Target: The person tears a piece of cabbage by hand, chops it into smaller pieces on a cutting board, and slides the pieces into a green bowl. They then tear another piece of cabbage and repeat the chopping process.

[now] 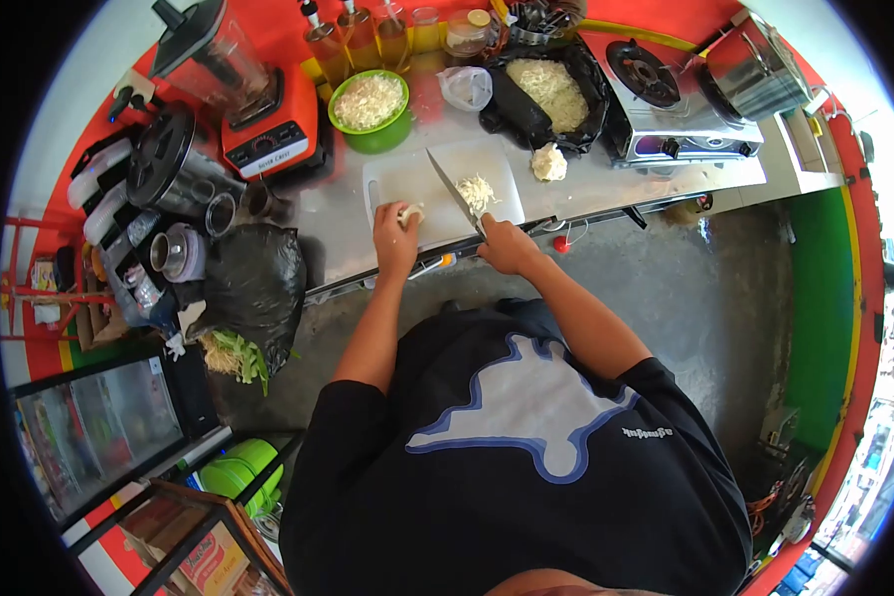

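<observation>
My right hand (507,246) grips the handle of a large kitchen knife (451,187), its blade slanting up and left across the white cutting board (397,179). On the board, just right of the blade, lies a small heap of shredded pale vegetable (477,194), perhaps cabbage. My left hand (395,236) is at the board's left front edge, fingers curled around a pale vegetable piece (413,213), apart from the blade. A larger pale vegetable chunk (548,163) sits on the steel counter right of the board.
Behind the board stand a green bowl (375,134) and an open black plastic bag (596,104), both holding pale shreds. A red blender (268,139) is at left, a gas stove (685,134) at right. Another black bag (258,283) bulges beside the counter's left end.
</observation>
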### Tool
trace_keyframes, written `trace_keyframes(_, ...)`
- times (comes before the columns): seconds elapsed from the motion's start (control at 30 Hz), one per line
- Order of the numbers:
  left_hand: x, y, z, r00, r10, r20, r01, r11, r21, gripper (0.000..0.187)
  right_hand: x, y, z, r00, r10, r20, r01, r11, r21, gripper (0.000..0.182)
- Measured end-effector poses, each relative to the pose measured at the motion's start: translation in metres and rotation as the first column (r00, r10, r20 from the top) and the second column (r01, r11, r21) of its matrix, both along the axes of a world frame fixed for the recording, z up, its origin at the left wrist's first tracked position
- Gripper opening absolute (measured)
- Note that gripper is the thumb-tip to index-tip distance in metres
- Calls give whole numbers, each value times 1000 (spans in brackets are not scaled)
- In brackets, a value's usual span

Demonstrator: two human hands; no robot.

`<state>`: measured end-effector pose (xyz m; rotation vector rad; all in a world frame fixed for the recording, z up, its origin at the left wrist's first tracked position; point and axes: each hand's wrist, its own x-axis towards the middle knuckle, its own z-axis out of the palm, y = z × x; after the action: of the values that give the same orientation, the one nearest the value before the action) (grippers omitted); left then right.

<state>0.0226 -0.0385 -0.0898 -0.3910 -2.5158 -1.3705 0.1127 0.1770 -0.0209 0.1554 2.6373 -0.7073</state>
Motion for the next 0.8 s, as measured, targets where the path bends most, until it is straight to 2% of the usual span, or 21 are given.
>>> trace_keyframes(0.03,1,7,3,999,-15,43,14,999,29,22,2,1,-7,996,38,-82,-41,998,-42,42)
trace_keyframes(0.13,-1,12,7,997,-28,74,23,997,75,17,6,0,-22,995,57,-79,-61,997,-38,43)
trace_keyframes(0.2,-2,8,10,997,-74,26,73,997,41,16,7,5,-24,996,62,-65,-65,997,-48,43)
trace_keyframes(0.27,-2,2,16,997,-48,66,45,998,47,18,6,8,-23,997,63,-50,-66,996,-62,44)
trace_keyframes(0.37,-5,-7,21,987,-119,109,118,993,15,20,2,6,-14,996,78,-40,-80,995,-53,45)
trace_keyframes(0.43,-7,-8,18,967,-253,39,250,966,64,26,-1,2,-6,994,72,-81,-79,994,-82,44)
trace_keyframes(0.47,-7,-8,16,967,-251,38,248,967,60,26,-2,0,-2,994,73,-84,-80,993,-86,44)
trace_keyframes(0.53,-9,-7,13,944,-296,144,289,955,68,29,-6,-5,1,991,93,-94,-102,990,-94,42)
trace_keyframes(0.67,-8,1,17,939,-283,196,297,954,-46,30,-13,-17,2,987,114,-112,-124,988,-87,41)
trace_keyframes(0.73,-6,5,24,940,-242,239,267,960,-80,30,-17,-22,9,995,73,68,-60,983,-175,41)
trace_keyframes(0.8,-10,6,18,956,-241,168,260,960,-102,30,-18,-26,1,996,86,12,-83,984,-159,38)
